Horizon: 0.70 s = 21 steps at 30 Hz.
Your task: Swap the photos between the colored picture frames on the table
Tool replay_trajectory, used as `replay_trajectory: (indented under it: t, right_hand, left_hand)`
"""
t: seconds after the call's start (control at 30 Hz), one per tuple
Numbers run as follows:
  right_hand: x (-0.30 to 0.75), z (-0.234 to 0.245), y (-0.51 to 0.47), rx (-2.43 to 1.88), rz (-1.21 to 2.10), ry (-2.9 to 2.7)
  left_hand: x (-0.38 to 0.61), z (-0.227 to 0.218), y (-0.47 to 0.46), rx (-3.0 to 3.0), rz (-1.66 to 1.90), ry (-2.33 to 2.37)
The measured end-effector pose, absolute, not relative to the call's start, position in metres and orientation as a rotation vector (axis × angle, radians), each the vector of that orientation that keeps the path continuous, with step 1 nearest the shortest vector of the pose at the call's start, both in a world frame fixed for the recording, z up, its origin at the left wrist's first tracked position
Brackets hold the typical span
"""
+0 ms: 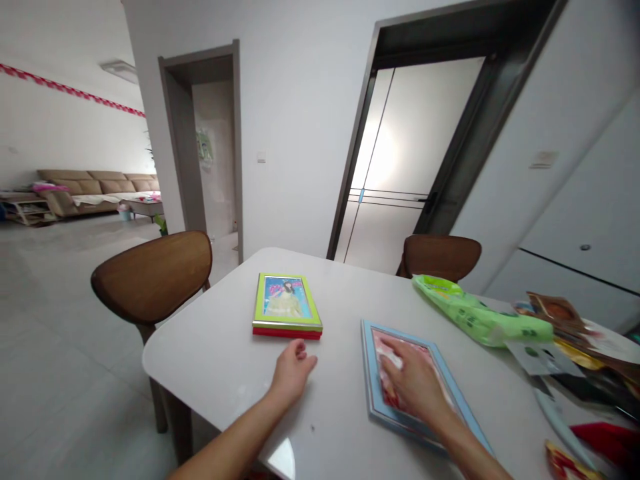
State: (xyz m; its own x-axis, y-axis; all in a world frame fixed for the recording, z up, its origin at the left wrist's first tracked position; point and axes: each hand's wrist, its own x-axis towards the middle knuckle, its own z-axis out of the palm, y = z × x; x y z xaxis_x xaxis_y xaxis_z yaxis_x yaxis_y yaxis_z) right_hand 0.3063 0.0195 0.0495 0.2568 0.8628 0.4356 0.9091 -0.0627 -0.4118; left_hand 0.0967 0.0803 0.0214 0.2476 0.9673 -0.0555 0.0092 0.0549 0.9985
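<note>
1 blue rectangular frame (373,381) under right hand (415,385), left hand (293,371) on glossy table (215,350)

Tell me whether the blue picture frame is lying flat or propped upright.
Lying flat, face up: the blue picture frame rests on the table, with the right hand pressed on its picture.

We find a light-blue picture frame (369,373) lying flat at lower centre-right, its long edge running toward the lower right. A white wipe (391,360) rests on its glass. A green-on-red frame stack (286,303) lies flat at centre.
</note>
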Motion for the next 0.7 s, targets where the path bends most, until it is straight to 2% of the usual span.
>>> replay_trajectory:
  t: [0.27,0.47,0.7]
  right_hand:
    - [0.175,0.061,0.1,-1.662,-0.028,-1.936]
    - [0.165,0.065,0.069,-1.606,0.068,-2.009]
    - [0.167,0.053,0.033,-1.458,0.307,-1.88]
  left_hand:
    - [0.058,0.036,0.113,0.783,1.121,0.956]
    - [0.04,0.036,0.09,0.592,1.224,0.86]
    - [0.033,0.04,0.066,0.637,1.109,0.761]
